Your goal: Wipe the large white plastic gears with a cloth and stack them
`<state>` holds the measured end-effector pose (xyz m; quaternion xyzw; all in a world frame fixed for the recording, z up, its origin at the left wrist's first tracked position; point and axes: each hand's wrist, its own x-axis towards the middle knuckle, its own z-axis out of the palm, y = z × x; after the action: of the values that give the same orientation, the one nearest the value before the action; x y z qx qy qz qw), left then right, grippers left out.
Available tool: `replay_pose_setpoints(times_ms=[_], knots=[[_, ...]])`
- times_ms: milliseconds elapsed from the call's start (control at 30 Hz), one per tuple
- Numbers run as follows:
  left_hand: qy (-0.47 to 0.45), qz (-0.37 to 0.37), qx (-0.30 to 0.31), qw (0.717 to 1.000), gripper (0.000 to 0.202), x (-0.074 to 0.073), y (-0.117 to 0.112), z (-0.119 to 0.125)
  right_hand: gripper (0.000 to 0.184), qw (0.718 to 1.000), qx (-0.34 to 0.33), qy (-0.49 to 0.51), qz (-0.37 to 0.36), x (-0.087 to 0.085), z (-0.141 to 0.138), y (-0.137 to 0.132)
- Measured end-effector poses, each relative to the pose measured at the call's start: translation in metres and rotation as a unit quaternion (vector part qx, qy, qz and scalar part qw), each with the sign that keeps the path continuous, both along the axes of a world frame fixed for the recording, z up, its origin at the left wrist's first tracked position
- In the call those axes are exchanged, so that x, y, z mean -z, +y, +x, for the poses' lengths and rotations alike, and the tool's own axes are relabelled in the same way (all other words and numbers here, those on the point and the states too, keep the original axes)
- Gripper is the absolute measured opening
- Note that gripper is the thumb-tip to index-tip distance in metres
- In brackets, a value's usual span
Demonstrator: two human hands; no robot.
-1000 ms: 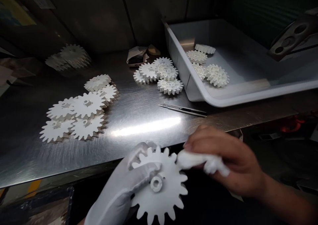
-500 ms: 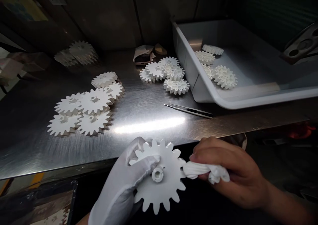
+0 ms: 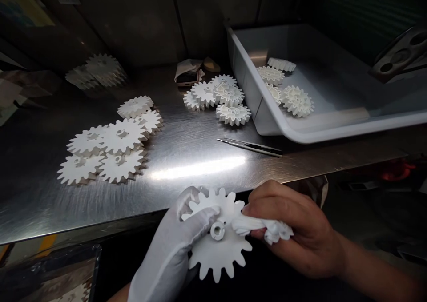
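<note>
My gloved left hand point(image 3: 182, 235) grips a white plastic gear point(image 3: 223, 257) by its left side, thumb across its face near the hub. The gear is held up in front of the table's front edge. My bare right hand point(image 3: 296, 226) is closed on a bunched white cloth point(image 3: 256, 226), whose tip lies over the gear's right teeth. On the table, a slim craft knife point(image 3: 250, 147) lies beyond my hands. Stacked white gears point(image 3: 122, 135) stand to the left, and a smaller group of gears point(image 3: 230, 93) sits beside the tray.
A large grey tray point(image 3: 283, 128) with several gears point(image 3: 298, 101) in it stands at the right on the steel table point(image 3: 187, 195). More stacked gears point(image 3: 105, 70) are at the back left. A phone-like object point(image 3: 187, 77) under a cloth lies at the back. A dark-lined box point(image 3: 66, 271) is below left.
My right hand and the cloth have moved left, from the gear's edge onto its face. The gear and my left hand have shifted slightly right in view.
</note>
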<state>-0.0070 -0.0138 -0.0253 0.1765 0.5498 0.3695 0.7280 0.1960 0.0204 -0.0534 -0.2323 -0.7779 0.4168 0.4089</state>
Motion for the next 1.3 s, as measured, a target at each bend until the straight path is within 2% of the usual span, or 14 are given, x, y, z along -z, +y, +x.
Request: replay_pose_setpoints(times_ms=[133, 200, 267, 333, 400, 567, 633, 767, 833, 900, 967, 1067, 1200, 1300], knots=[[-0.09, -0.011, -0.029, 0.995, 0.014, 0.003, 0.0, -0.002, 0.021, 0.99, 0.078, -0.091, -0.07, 0.004, 0.02, 0.005], [-0.138, -0.011, -0.023, 0.99, 0.01, 0.003, 0.0, -0.002, 0.011, 0.974, 0.077, -0.055, -0.204, 0.008, 0.026, 0.003], [-0.169, -0.001, -0.008, 0.986, 0.007, 0.003, 0.001, 0.0, 0.01, 0.925, -0.002, 0.04, -0.377, 0.011, 0.027, -0.002], [-0.183, 0.018, 0.005, 0.983, 0.01, 0.003, 0.002, 0.002, 0.014, 0.862, -0.082, 0.116, -0.486, 0.012, 0.024, -0.005], [-0.174, 0.018, 0.035, 0.984, 0.019, 0.001, 0.003, 0.003, 0.015, 0.838, -0.086, 0.153, -0.517, 0.012, 0.021, -0.006], [-0.023, -0.026, 0.188, 0.981, 0.045, -0.004, 0.01, -0.004, 0.017, 0.818, -0.056, 0.18, -0.543, 0.012, 0.019, 0.003], [-0.011, -0.012, 0.232, 0.973, 0.049, -0.005, 0.014, -0.009, 0.019, 0.813, -0.07, 0.166, -0.554, 0.012, 0.016, 0.004], [0.004, -0.003, 0.316, 0.949, 0.021, -0.007, 0.017, -0.012, 0.021, 0.826, -0.095, 0.115, -0.543, 0.011, 0.014, 0.0], [0.046, -0.014, 0.346, 0.937, 0.016, -0.009, 0.017, -0.011, 0.016, 0.875, -0.058, 0.065, -0.475, 0.01, 0.018, -0.001], [0.081, -0.022, 0.371, 0.925, 0.021, -0.01, 0.017, -0.008, 0.014, 0.933, -0.005, 0.029, -0.359, 0.011, 0.023, 0.0], [0.101, -0.013, 0.385, 0.917, 0.026, -0.01, 0.017, -0.006, 0.017, 0.967, 0.014, 0.038, -0.251, 0.014, 0.027, 0.003], [0.114, 0.012, 0.386, 0.915, 0.027, -0.008, 0.017, -0.004, 0.023, 0.982, -0.003, 0.06, -0.181, 0.018, 0.027, 0.006], [0.12, 0.019, 0.387, 0.914, 0.026, -0.006, 0.018, -0.003, 0.022, 0.987, 0.028, 0.047, -0.153, 0.02, 0.023, 0.005], [0.099, 0.024, 0.379, 0.92, 0.027, -0.004, 0.017, -0.001, 0.023, 0.988, 0.001, 0.061, -0.143, 0.019, 0.019, 0.004]])
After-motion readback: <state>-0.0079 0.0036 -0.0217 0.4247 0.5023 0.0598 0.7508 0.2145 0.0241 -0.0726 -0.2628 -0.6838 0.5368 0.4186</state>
